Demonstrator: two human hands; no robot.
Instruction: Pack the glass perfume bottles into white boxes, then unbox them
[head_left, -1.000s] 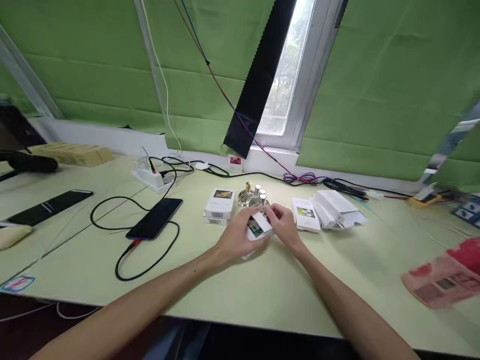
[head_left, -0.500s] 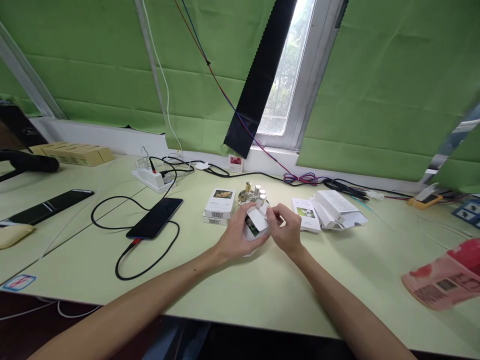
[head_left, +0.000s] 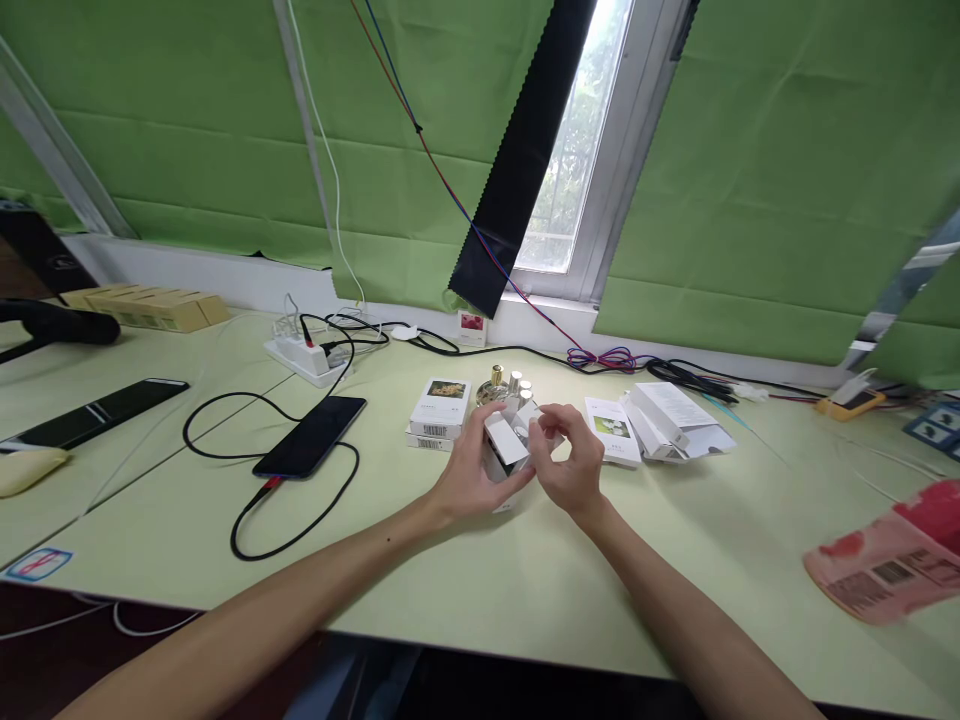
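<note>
My left hand point(head_left: 471, 465) is wrapped round a small white cardboard box point(head_left: 507, 442) whose top flaps stand up. At the box's right side, my right hand point(head_left: 571, 458) pinches with thumb and forefinger at the opened flap; whether anything else is between those fingers I cannot make out. Just behind the box stand several small glass bottles point(head_left: 493, 388) with gold and silver caps, partly hidden by it. Left of my left hand lie two stacked white boxes point(head_left: 441, 405) with a flower picture on top. Right of my right hand is a flat white box point(head_left: 612, 430) with a green picture.
Opened white cartons point(head_left: 671, 420) lie at the right. A phone point(head_left: 311, 437) with a looped charging cable is on the left, near a power strip point(head_left: 304, 358). A pink package point(head_left: 892, 555) sits at the right edge. Cables run along the wall.
The box in my left hand has turned, and its flaps now stand further apart. My right fingers have shifted slightly along the flap. The things on the table have stayed put.
</note>
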